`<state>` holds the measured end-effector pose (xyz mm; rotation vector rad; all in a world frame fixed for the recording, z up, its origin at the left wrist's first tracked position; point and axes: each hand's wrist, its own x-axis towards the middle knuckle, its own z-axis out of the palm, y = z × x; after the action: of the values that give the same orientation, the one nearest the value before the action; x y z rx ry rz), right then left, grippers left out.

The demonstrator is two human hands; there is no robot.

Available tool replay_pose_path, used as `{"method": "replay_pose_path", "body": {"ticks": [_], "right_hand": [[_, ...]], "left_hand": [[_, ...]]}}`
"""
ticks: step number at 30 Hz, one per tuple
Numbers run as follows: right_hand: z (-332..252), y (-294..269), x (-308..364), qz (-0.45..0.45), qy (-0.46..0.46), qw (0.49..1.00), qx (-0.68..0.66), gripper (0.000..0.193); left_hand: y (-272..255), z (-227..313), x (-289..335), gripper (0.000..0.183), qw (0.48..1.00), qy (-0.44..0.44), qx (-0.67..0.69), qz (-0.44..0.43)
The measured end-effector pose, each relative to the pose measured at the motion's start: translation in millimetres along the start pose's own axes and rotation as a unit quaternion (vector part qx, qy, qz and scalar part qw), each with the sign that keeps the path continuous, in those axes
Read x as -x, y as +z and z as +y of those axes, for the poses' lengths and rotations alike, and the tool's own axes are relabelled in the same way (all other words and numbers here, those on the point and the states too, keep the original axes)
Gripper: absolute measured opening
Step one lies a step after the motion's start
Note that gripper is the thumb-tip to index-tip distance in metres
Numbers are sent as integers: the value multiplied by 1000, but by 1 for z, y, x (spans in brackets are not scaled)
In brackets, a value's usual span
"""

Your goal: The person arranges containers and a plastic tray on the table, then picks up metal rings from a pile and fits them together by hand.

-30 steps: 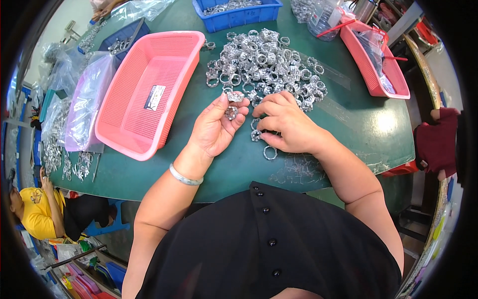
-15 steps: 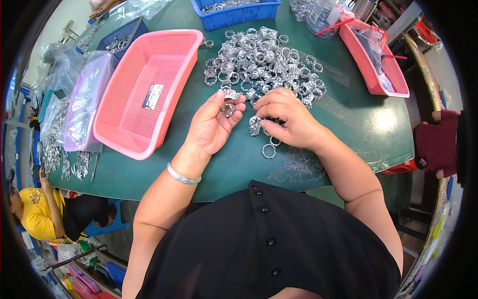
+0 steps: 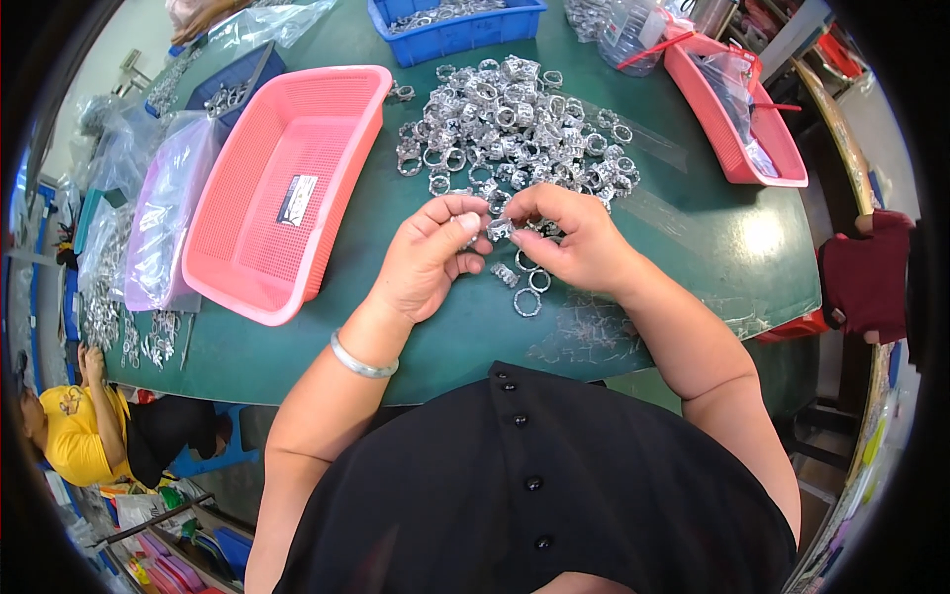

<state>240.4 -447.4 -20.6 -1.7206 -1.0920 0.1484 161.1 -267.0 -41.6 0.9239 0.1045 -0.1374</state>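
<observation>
— What is in the hands?

— One small metal ring (image 3: 498,230), pinched by the fingers of the left hand (image 3: 427,259) and the right hand (image 3: 577,242), above the middle of the worktop (image 3: 693,238).

— How much looks done?

— Not much, I think. The pink basket (image 3: 287,188) on the left side holds only a card. A few loose rings (image 3: 524,287) lie just under the hands. The big pile of rings (image 3: 515,129) waits toward the far edge.

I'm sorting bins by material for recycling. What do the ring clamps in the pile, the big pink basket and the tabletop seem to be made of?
The ring clamps look like bright, shiny metal: silvery with sharp glints. The pink basket looks like moulded plastic, with a fine mesh pattern and an even matte colour. The tabletop has a smooth dark green surface with a soft sheen, perhaps painted or laminated; its core cannot be told.
</observation>
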Motion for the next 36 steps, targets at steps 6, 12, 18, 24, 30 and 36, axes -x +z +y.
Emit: {"method": "replay_pose_path", "body": {"ticks": [6, 12, 18, 24, 30, 36], "right_hand": [[-1, 0, -1, -1, -72, 993, 92, 24], [-2, 2, -1, 20, -15, 1000, -11, 25], [0, 2, -1, 4, -14, 1000, -27, 22], [0, 2, -1, 2, -13, 1000, -24, 21], [-1, 3, -2, 4, -19, 1000, -16, 18], [-1, 5, -2, 29, -54, 998, 19, 20]], "left_hand": [[8, -4, 3, 21, 996, -12, -84, 39], [9, -9, 2, 23, 989, 89, -118, 23], [11, -9, 3, 22, 984, 115, -130, 29], [11, -10, 3, 24, 979, 133, -152, 31], [9, -11, 3, 22, 974, 118, -192, 38], [12, -11, 3, 27, 979, 109, -170, 24]]}}
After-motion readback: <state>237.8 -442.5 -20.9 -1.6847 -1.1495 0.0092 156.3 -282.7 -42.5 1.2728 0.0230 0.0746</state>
